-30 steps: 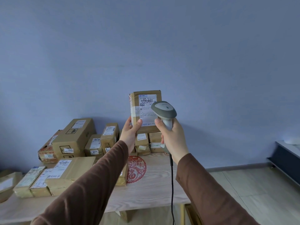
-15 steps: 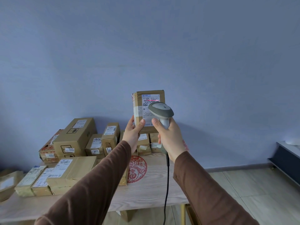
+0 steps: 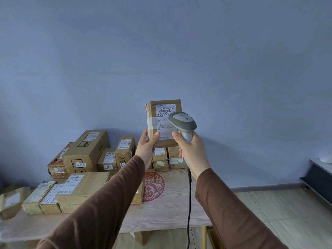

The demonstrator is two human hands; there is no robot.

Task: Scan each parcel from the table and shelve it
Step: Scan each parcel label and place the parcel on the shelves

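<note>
Scanning underway: left hand (image 3: pixel 146 150) grips the parcel (image 3: pixel 162 123) upright above the table (image 3: pixel 161 212), right hand (image 3: pixel 193 151) wrapped round the scanner (image 3: pixel 182 123) aimed at its label (shelf out of view), shelving comes next.
</note>
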